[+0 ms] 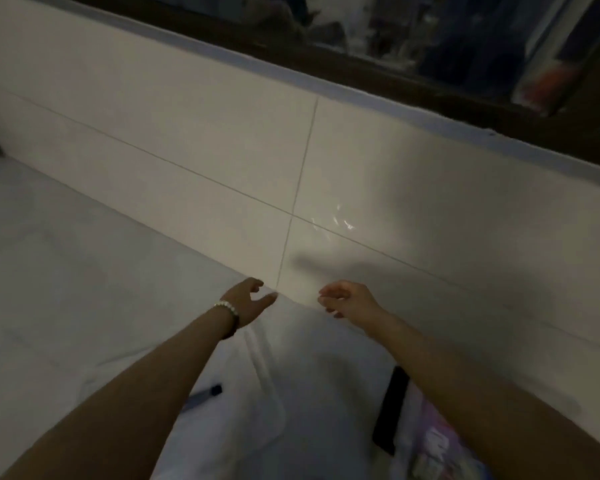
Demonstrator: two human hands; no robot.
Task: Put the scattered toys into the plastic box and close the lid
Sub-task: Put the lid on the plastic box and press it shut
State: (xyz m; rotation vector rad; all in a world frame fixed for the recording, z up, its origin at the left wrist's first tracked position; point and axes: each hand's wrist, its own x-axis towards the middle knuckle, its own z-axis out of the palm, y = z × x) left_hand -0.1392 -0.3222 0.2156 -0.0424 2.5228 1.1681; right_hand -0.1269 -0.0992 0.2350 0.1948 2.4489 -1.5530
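Neither hand is gripping anything right now. The left hand (248,299) is out flat-ish, palm down, thumb stuck out toward the right and fingers loosely bent, nothing in them. The right hand (347,299) is turned a bit sideways with its fingers softly curled inward, and as far as I can see it's empty too. Both arms are stretched straight forward, nearly parallel, with the hands ending up near each other right at the back edge of the white surface (66,271), where it meets the tiled wall (187,126).

The left wrist has a pale bead bracelet (226,305) and a dark band (234,325) just behind it.

The plastic box (257,393), or what I take for it, is a pale see-through shape with a rounded corner lying between the forearms, toward the near edge. It's too blurry to say if the lid is on.

There's a small dark pen-like thing (207,393) just beside the left forearm, a black strip (392,410) by the right forearm, and something purple-pink and printed (433,441) at the near right corner. Can't tell what that is. There's a dark window frame (361,64) above the wall.
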